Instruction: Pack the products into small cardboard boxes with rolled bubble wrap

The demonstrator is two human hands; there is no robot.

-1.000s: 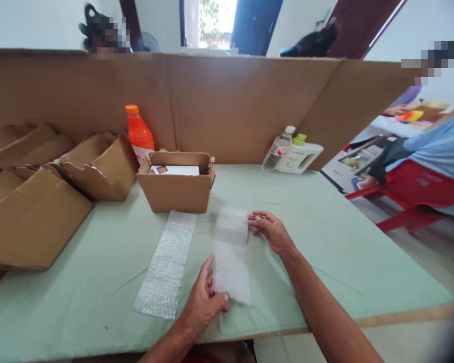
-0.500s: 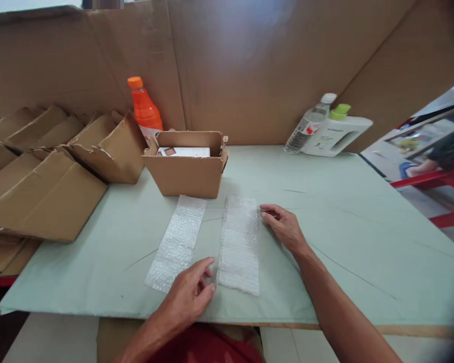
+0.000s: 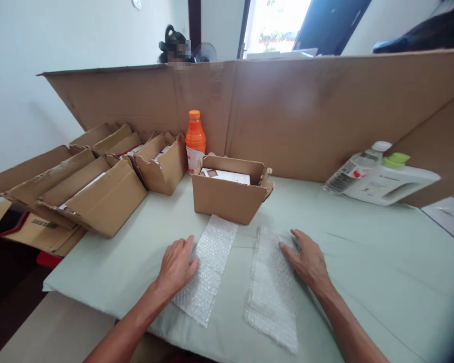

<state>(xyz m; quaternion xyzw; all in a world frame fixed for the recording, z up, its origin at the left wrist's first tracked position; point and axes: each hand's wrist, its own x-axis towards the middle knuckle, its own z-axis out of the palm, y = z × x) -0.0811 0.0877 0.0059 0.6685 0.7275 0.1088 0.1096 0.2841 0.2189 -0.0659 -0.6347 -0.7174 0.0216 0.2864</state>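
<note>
Head view: the left hand (image 3: 177, 264) lies flat on the left bubble wrap strip (image 3: 211, 275) and the right hand (image 3: 306, 259) on the right bubble wrap strip (image 3: 272, 290). Both strips lie on the table (image 3: 363, 262) near the open cardboard box (image 3: 230, 196). Each grip is released, fingers spread. They seem to be pressing the strips flat; lifting one would need an edge pinch.

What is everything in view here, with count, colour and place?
strips: 2, clear bubble wrap, flat, side by side, table front; second
open box: 1, brown, behind strips, white item inside
boxes: several, brown, table left
orange bottle: 1, behind open box
clear bottle: 1, far right, tilted
jug: 1, white, green cap, beside clear bottle
screen: 1, brown cardboard, behind table
table: 1, pale green top
left hand: 1, flat, on left strip's edge
right hand: 1, flat, on right strip
</note>
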